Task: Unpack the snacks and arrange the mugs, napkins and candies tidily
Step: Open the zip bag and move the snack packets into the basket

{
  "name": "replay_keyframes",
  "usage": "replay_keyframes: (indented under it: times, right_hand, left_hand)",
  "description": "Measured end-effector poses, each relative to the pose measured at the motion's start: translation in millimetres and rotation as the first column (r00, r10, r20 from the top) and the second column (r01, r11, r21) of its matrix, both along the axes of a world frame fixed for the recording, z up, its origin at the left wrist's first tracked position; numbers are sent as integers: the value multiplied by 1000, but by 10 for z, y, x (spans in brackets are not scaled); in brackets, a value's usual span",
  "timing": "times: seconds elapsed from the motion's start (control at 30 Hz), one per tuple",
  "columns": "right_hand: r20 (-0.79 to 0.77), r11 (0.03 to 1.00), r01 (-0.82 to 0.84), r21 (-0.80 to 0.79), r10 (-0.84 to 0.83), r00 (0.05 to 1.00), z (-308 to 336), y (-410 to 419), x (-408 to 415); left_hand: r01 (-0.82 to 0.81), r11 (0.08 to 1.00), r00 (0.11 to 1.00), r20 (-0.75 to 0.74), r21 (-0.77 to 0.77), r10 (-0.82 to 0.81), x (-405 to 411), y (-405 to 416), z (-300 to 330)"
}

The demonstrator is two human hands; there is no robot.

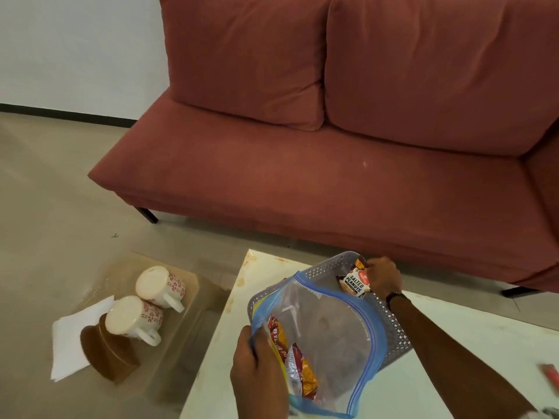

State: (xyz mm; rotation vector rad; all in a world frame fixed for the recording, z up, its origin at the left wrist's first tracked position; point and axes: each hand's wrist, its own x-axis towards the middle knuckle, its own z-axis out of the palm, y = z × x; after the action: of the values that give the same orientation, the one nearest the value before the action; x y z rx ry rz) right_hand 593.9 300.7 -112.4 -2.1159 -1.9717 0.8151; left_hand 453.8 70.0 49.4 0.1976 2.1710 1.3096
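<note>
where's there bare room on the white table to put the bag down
Bare tabletop lies right of the basket, beyond the right forearm, up to a red item at the edge. Another bare strip runs left of the basket to the table's left edge. The middle is crowded: basket, zip bag, and both hands.

mugs [148, 303] left of basket [396, 331], sofa [332, 146] behind

Two mugs [160, 285] [133, 319] lie on their sides at the left, beside one stack of napkins [68, 337]. On the counter [438, 373]: one grey basket [390, 325], one zip bag [329, 337], one peanut packet [354, 282], two snack packets [276, 331] [302, 370] inside the bag.
</note>
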Motion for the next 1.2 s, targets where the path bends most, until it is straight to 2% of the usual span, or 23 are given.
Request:
replay_keyframes:
  times: [0.13, 0.27, 0.37, 0.43, 0.47, 0.57, 0.63, 0.77, 0.87, 0.93, 1.0, 1.03, 1.2]
  right_hand:
    - [-55, 994, -67, 88, 72, 996, 191, -146, 114]
    - [-253, 956, -50, 291, 127, 959, 1020, -613, 181]
    - [-277, 881, -255, 398, 380, 882, 1876, -1163, 159]
    - [-264, 803, -514, 303, 589, 764, 2320, -1523, 72]
    - [-231, 728, -652, 210, 685, 691, 2450, -1675, 19]
    - [-94, 410, -912, -18, 907, 410, 2549, -1993, -118]
    - [-60, 275, -953, -130, 957, 285, 2488, -2156, -169]
    - [30, 125, -959, -254, 992, 121, 2282, -2556, -234]
    - [74, -26, -940, -341, 996, -54, 2103, -2922, -263]
    - [63, -103, -922, -372, 989, -136, 1996, -3144, -267]
    - [41, -134, -909, -395, 986, -163, 1923, -3321, -258]
    - [19, -127, -913, -388, 989, -145, 1880, -3393, -244]
    - [-89, -12, -943, -333, 996, 19, 1741, -3627, -205]
  left_hand:
    - [43, 999, 999, 30, 32, -44, 30, -49, -21]
    - [83, 996, 996, 27, 43, -84, 63, -176, 80]
    - [129, 990, 990, 40, 56, -132, 96, -332, 211]
    - [164, 984, 985, 44, 68, -168, 124, -468, 331]
    - [178, 981, 983, 30, 71, -181, 145, -544, 394]
    - [212, 975, 977, -37, 67, -210, 239, -778, 606]
    - [240, 970, 968, -82, 48, -236, 315, -952, 714]
    - [284, 958, 954, -117, 45, -277, 430, -1279, 795]
    - [269, 962, 960, -90, 43, -264, 472, -1522, 754]
    - [261, 964, 964, -65, 46, -258, 492, -1669, 728]
    - [259, 965, 965, -59, 50, -256, 519, -1795, 717]
    - [251, 966, 967, -56, 56, -248, 536, -1845, 714]
    - [185, 981, 982, 37, 65, -188, 560, -2014, 649]
